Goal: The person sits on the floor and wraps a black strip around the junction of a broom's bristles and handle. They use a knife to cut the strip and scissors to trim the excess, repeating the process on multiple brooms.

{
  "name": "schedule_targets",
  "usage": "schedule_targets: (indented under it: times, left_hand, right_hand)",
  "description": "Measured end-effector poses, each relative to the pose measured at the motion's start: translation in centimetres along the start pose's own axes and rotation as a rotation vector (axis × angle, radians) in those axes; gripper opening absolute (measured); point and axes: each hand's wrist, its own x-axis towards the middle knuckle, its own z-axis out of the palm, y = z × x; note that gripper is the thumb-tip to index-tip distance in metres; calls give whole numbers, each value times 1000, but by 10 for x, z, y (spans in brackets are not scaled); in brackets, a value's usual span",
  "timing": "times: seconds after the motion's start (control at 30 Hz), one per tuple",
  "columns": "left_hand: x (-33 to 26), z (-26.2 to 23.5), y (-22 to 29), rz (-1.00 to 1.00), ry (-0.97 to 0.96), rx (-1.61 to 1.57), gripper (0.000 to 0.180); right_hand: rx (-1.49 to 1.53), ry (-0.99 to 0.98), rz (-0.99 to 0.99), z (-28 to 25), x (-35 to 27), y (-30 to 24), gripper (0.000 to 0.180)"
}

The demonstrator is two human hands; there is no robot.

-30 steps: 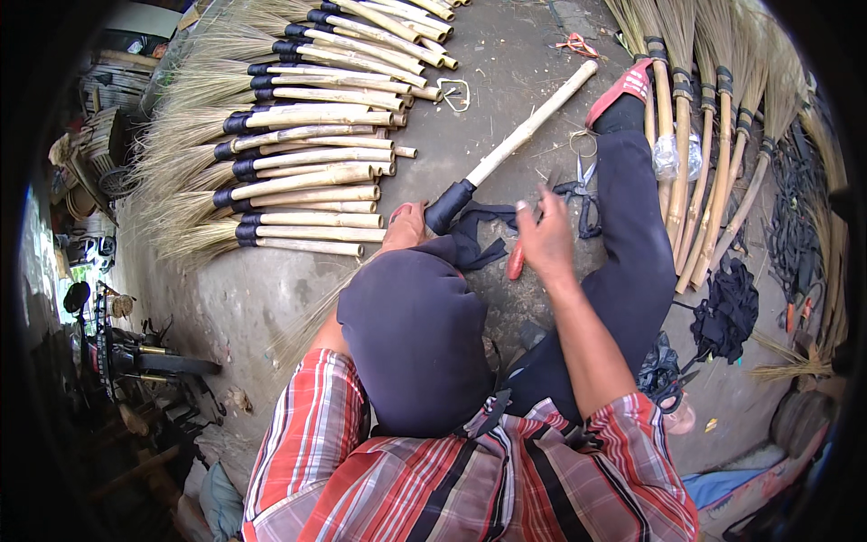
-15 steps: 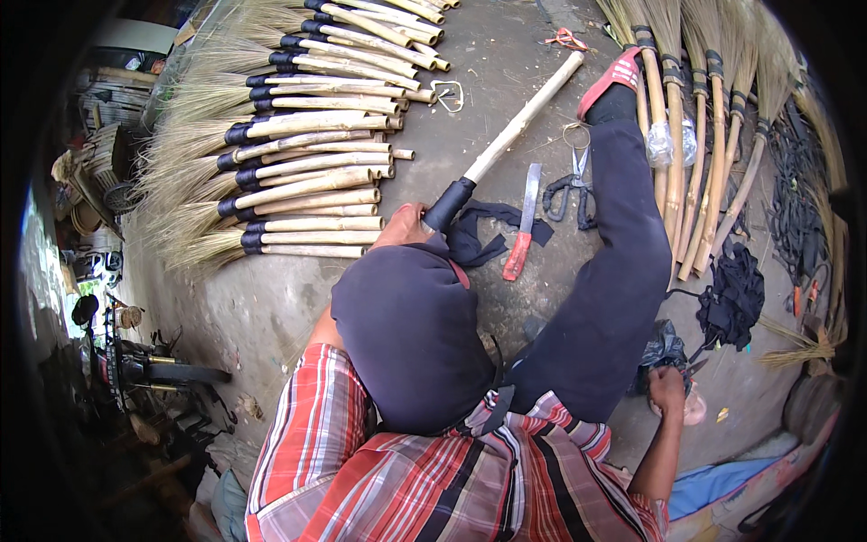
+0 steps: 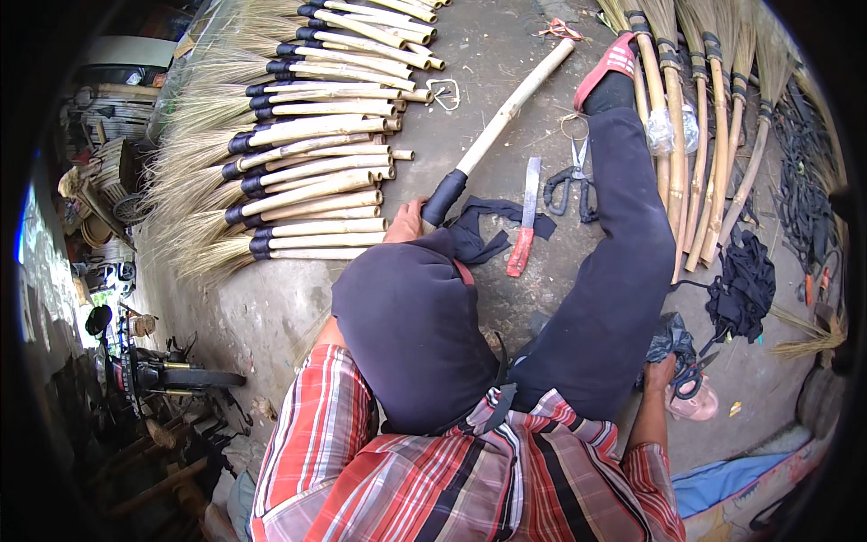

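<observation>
My left hand (image 3: 405, 222) is closed at the lower end of a broom's black-bound neck, partly hidden behind my bent left knee. The broom's pale bamboo handle (image 3: 515, 108) points up and to the right, away from me. My right hand (image 3: 660, 371) is down by my right hip at a dark plastic bag (image 3: 670, 336); its fingers are hidden. Just right of that hand, dark-handled scissors (image 3: 692, 380) lie near a pink shoe (image 3: 695, 403). A red-handled knife (image 3: 522, 244) and a black cloth strip (image 3: 479, 230) lie beside the broom's neck.
Finished brooms (image 3: 316, 185) lie in a row at left. Longer-handled brooms (image 3: 713, 154) lie at right, beside black cloth scraps (image 3: 742, 285). Another pair of scissors (image 3: 573, 185) rests near my right shin. A motorcycle wheel (image 3: 200, 378) stands at far left.
My right hand has shifted left, off the scissors and against the plastic bag; the scissors' handles now show. My left hand stays at the broom's neck. The view has shifted slightly.
</observation>
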Motion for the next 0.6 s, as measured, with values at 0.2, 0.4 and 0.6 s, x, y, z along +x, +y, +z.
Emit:
schedule_targets:
  times: [0.2, 0.4, 0.6]
  left_hand:
    - [5, -1, -2, -71, -181, -225, 68]
    - [5, 0, -2, -29, -11, 32, 76]
    - [9, 4, -13, 66, -25, 100, 75]
  right_hand:
    - [-5, -81, -34, 22, 14, 21, 44]
    - [1, -108, -135, 21, 14, 22, 42]
    - [202, 4, -178, 13, 2, 16, 35]
